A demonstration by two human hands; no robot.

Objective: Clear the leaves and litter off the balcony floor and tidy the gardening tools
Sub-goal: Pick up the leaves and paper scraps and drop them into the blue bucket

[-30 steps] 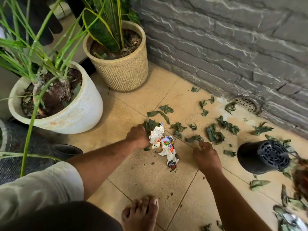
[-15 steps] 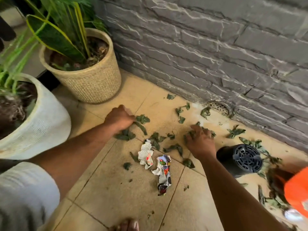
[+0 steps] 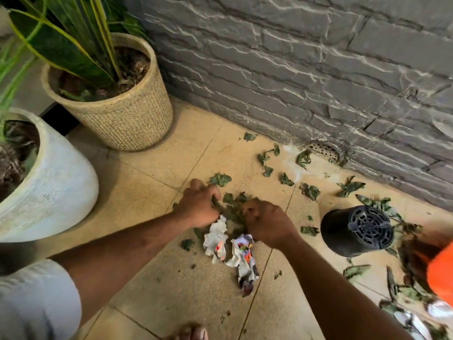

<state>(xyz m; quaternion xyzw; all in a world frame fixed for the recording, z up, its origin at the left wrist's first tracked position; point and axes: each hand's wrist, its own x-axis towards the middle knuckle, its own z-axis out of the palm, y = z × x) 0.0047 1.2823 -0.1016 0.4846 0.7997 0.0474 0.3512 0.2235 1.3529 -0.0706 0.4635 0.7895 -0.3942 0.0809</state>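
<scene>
Both hands low on floor tiles. L hand & R hand clench leaf pile between them; crumpled paper just below, nearer R hand.

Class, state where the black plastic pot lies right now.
In the head view, the black plastic pot lies tipped on the tiled floor, right of the right hand, near the grey wall.
</scene>
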